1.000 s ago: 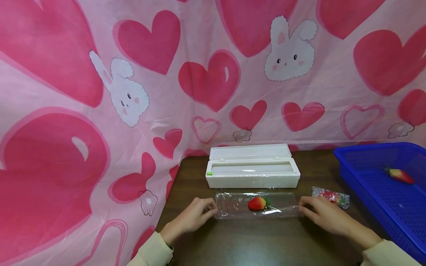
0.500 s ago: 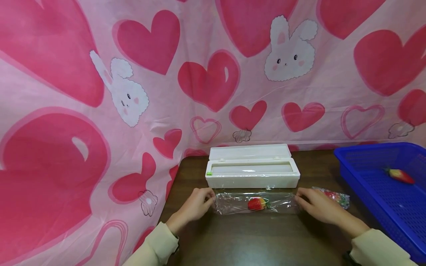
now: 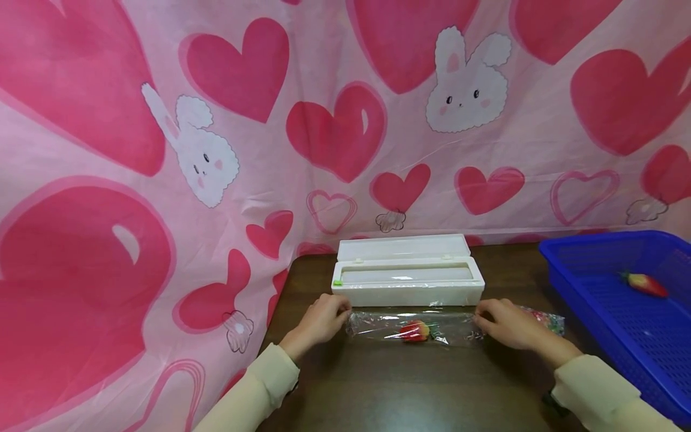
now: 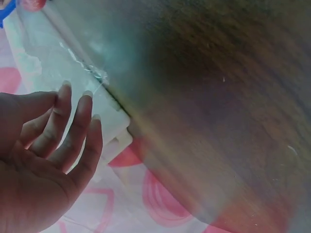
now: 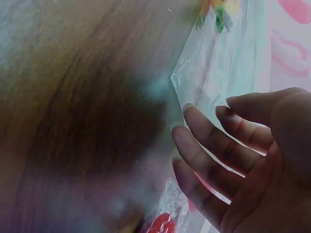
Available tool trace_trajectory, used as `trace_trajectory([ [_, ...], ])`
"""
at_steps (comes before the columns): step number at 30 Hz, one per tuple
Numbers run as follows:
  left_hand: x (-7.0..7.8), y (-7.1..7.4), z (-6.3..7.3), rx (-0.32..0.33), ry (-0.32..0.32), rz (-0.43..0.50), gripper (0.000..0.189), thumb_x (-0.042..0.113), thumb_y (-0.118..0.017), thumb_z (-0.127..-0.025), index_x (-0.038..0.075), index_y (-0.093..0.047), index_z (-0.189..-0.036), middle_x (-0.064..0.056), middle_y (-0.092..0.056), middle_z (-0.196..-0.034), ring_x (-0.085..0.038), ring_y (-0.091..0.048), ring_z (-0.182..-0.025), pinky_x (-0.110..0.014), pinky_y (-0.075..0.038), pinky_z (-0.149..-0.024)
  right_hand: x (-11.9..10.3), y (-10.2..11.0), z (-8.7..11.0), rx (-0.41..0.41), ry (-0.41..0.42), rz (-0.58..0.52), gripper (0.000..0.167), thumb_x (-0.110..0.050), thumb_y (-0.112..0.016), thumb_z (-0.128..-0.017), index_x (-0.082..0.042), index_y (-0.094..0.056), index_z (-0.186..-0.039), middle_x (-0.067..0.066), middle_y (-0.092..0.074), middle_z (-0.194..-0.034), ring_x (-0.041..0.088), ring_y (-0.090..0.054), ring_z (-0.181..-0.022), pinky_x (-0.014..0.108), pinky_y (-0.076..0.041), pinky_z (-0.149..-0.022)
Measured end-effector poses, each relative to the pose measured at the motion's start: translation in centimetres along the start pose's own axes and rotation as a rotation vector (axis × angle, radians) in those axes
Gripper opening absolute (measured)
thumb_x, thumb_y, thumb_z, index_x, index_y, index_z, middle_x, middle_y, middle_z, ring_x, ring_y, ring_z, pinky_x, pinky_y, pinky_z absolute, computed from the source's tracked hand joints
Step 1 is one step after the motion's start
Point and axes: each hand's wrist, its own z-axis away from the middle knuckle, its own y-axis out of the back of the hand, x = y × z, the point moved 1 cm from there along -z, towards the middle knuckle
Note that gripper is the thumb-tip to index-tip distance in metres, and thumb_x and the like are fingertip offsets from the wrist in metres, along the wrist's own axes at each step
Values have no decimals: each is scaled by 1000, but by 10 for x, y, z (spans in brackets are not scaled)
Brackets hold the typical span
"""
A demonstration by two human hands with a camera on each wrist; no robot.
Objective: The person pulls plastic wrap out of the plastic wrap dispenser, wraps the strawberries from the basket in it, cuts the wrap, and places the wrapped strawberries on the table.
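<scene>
A red and yellow strawberry (image 3: 412, 331) with green leaves lies on the table within a strip of clear plastic wrap (image 3: 375, 325), whose near part now lies over it. At the strip's left end, my left hand (image 3: 322, 318) pinches the film between thumb and index finger. My right hand (image 3: 507, 324) pinches the opposite end, its other fingers spread loosely in the right wrist view. Just behind the strip stands a white wrap dispenser box (image 3: 407, 294), lid raised, with a roll inside.
A strawberry bundled in plastic wrap (image 3: 553, 323) lies beyond my right hand, partly hidden. On the right stands a blue basket (image 3: 572, 270) with another strawberry (image 3: 645, 284) in it. A pink heart-patterned cloth (image 3: 335, 60) hangs behind the table (image 3: 388, 390).
Both hands have moved a little away from me, toward the box, carrying the film's near edge up over the strawberry. The right hand has also shifted slightly left.
</scene>
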Motion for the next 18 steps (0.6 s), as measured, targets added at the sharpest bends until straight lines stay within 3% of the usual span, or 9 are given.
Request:
trace_trajectory([
  [10,-5,-8,-7,-44,19,-69,6,11,-71,-94,10,-76,-93,2,-69,-82,-15,-58,-71,-36,-52,-65,3,-4,-6,-28,-22,23,13,-15,-70,-94,-17,-64,-82,-11,-55,-71,7,-47,-64,31,-43,-60],
  [18,-5,-12,-5,-91,28,-104,4,9,-72,-91,9,-75,-94,2,-70,-85,-18,-64,-77,-40,-54,-68,3,-8,-10,-64,-71,81,16,-17,-73,-91,-18,-62,-79,-7,-57,-73,12,-50,-66,38,-44,-61],
])
